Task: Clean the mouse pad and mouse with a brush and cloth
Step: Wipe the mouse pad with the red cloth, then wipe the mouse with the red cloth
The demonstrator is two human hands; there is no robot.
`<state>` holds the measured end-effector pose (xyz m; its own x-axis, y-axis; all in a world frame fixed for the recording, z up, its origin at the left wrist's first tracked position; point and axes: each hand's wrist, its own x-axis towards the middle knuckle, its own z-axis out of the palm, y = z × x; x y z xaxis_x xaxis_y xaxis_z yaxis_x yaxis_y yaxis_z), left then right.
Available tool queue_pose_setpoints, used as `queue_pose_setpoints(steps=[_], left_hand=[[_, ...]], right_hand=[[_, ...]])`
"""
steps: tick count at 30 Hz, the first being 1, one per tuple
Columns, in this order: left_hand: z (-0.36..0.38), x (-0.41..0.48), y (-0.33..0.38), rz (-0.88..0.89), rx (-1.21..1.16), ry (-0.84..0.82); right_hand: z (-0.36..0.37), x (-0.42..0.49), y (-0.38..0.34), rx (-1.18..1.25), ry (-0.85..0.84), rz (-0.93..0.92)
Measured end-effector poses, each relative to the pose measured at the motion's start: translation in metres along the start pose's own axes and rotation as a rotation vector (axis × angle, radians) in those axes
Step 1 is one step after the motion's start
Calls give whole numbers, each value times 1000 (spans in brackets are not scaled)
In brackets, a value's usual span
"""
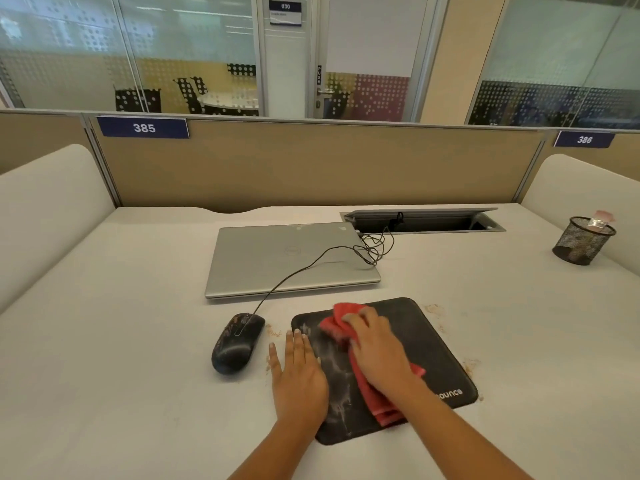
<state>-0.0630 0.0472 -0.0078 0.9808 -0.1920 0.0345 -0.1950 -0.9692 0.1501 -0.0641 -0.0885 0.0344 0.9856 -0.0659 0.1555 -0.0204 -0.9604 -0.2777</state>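
A black mouse pad [426, 337] lies on the white desk, smeared with pale dust on its left half. My right hand [377, 348] presses a red cloth [341, 318] flat onto the pad's middle. My left hand [298, 375] rests palm down with fingers spread on the pad's left edge and the desk. A black wired mouse [235, 342], speckled with brownish dirt, sits to the left of the pad, apart from both hands. No brush is in view.
A closed silver laptop [277, 258] lies behind the pad, with the mouse cable [311, 265] running over it to an open cable hatch [422, 221]. A black mesh pen holder [581, 242] stands far right. Brown crumbs [433, 310] dot the desk around the pad.
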Motion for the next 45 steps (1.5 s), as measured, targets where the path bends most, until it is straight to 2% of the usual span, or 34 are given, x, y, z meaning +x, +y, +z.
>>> queue_pose_setpoints(steps=[2, 5, 8, 11, 13, 16, 19, 23, 28, 33, 35, 37, 39, 41, 45], left_hand=[[-5, 2, 0, 47, 4, 20], [-11, 2, -3, 52, 47, -9], [-17, 1, -5, 32, 42, -125], [-23, 3, -9, 25, -53, -149], [-34, 1, -5, 6, -296, -139], [-55, -2, 1, -64, -811, -34], [-70, 1, 3, -133, -1161, -25], [-82, 5, -8, -211, -1405, -75], [-91, 10, -43, -343, -1553, -78], [-110, 13, -90, -370, -1552, -29], [-116, 16, -117, -380, -1447, 24], [-120, 19, -145, -411, -1276, 54], [-123, 23, -172, -449, -1128, 56], [-124, 27, -194, -486, -988, 63], [-117, 38, -209, -458, -883, 29]], right_hand=[[5, 5, -1, -18, -30, 1], [-7, 9, 23, -27, 17, 219], [-22, 12, 44, -84, 57, 392], [-29, 17, 37, 5, 121, 376], [-30, 19, 21, 100, 168, 303], [-29, 21, -13, 228, 178, 192], [-25, 19, -46, 335, 148, 78], [-22, 14, -78, 447, 118, 17], [-20, 8, -114, 618, 3, -41], [-23, 17, -128, 910, -267, -172], [-21, 24, -127, 995, -281, -157], [-14, 30, -124, 1000, -218, -94], [-4, 35, -121, 905, -212, -32], [8, 39, -121, 739, -293, -7], [22, 44, -132, 435, -442, -81]])
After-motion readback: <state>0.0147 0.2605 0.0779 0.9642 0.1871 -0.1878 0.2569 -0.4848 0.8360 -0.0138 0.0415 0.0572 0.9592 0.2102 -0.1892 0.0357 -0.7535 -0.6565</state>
